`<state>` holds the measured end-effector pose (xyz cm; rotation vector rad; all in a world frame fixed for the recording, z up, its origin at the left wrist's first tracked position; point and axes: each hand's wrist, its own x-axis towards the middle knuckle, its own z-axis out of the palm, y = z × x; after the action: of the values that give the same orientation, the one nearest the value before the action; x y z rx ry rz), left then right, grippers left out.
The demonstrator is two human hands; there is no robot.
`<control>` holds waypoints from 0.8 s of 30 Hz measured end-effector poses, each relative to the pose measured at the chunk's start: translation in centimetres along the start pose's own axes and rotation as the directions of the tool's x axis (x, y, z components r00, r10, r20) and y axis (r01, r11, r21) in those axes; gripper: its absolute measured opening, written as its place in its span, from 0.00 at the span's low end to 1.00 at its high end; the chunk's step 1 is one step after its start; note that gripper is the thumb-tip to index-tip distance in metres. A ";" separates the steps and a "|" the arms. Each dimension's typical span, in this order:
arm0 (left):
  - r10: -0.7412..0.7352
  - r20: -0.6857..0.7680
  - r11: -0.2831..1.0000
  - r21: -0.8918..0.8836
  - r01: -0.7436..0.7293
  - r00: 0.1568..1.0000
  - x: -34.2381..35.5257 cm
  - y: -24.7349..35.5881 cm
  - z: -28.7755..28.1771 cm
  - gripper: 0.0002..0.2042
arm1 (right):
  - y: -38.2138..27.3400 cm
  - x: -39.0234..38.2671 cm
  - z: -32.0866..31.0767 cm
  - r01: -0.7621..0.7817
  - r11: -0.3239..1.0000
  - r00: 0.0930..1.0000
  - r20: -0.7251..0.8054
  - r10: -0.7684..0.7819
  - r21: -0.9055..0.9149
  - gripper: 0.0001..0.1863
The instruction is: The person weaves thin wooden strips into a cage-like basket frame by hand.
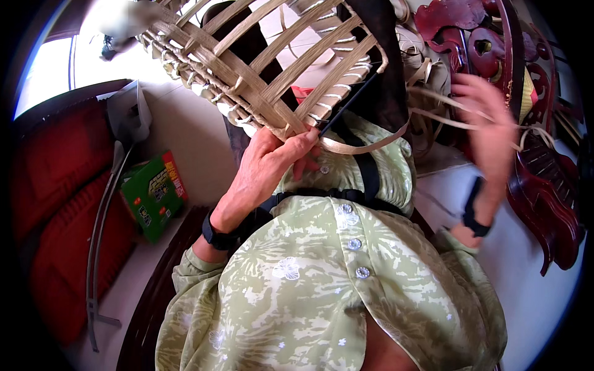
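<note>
Home: carved wooden chair [544, 204], red cushions [55, 185]

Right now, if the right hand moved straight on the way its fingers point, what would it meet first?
Probably the carved dark red wooden furniture: the right hand, blurred, points up toward it while pulling a thin bamboo strip. Depth is unclear.

- Daylight is bright and even; the strongest source is the white, blown-out window [46, 71] at the upper left, where all detail is lost.
- The pale floor [532, 272] at the right reflects a soft glare.
- The red cushioned seat [59, 204] at the left sits in dimmer, shaded tones.
- The right hand [489, 127] is smeared by motion blur, its fingers indistinct.
- The left hand [269, 167] and the woven open-lattice bamboo basket [272, 62] appear sharp.
- Fisheye distortion bends straight edges near the rim, and black vignette fills the corners.
- A blurred pale patch sits at the top left above the basket.
</note>
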<state>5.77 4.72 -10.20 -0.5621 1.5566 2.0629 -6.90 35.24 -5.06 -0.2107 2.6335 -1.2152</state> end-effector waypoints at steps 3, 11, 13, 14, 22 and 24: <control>0.026 -0.036 0.998 -0.049 -0.027 0.999 -0.2 0.2 0.3 0.13 | -4.6 -1.4 9.7 0.345 0.939 0.847 0.432 -0.308 -0.006 0.32; 0.023 -0.015 1.000 -0.020 -0.023 1.000 0.1 -0.3 -0.2 0.15 | -3.3 -2.4 11.5 0.808 0.569 0.587 0.281 -0.759 -0.151 0.19; -0.012 0.001 1.000 -0.024 0.012 1.000 0.1 -0.4 -0.3 0.14 | -3.4 -0.9 11.1 0.844 0.513 0.535 0.301 -0.789 -0.157 0.11; -0.016 0.016 0.999 -0.029 0.016 1.000 0.2 -0.6 -0.5 0.13 | -3.2 0.1 11.2 0.859 0.499 0.509 0.309 -0.803 -0.119 0.10; 0.040 0.057 0.998 -0.042 -0.038 0.998 -0.3 -1.1 -0.6 0.15 | -5.2 5.3 12.5 0.850 0.525 0.478 0.346 -0.807 0.050 0.04; 0.055 0.024 0.996 -0.076 -0.053 0.998 -0.8 -0.6 -0.4 0.16 | -4.8 4.9 13.1 0.781 0.622 0.567 0.357 -0.743 0.054 0.05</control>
<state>6.78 4.36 -10.27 -0.5232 1.4998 2.1688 -7.92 21.46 -10.38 -1.5890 2.2949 -1.0628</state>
